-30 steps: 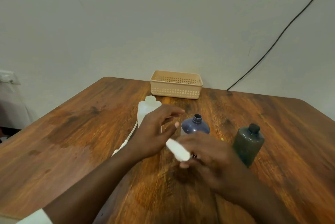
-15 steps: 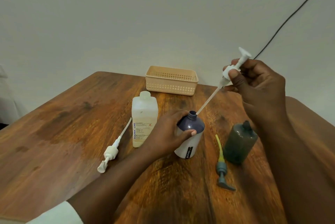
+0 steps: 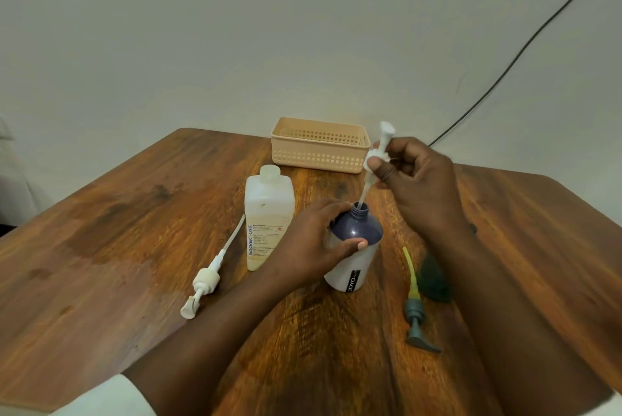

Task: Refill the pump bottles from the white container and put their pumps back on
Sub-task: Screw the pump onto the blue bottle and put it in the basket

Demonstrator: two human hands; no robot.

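A dark blue pump bottle (image 3: 356,247) with a white lower half stands mid-table, and my left hand (image 3: 316,244) grips its shoulder. Above it my right hand (image 3: 417,180) holds a white pump (image 3: 378,153) by its collar, with the dip tube reaching down into the bottle's open neck. The white container (image 3: 267,213) stands uncapped just left of the bottle. A second white pump (image 3: 208,276) lies on the table further left. A grey pump with a yellow tube (image 3: 415,304) lies right of the bottle. The dark green bottle (image 3: 434,281) is mostly hidden behind my right forearm.
A beige slotted basket (image 3: 319,144) sits at the table's far edge against the wall. A black cable (image 3: 525,45) runs up the wall at right. The wooden table (image 3: 117,230) ends close at left and right.
My right hand has come down and left with the white pump, sliding its tube deeper into the blue bottle's neck. My left hand stays on the bottle.
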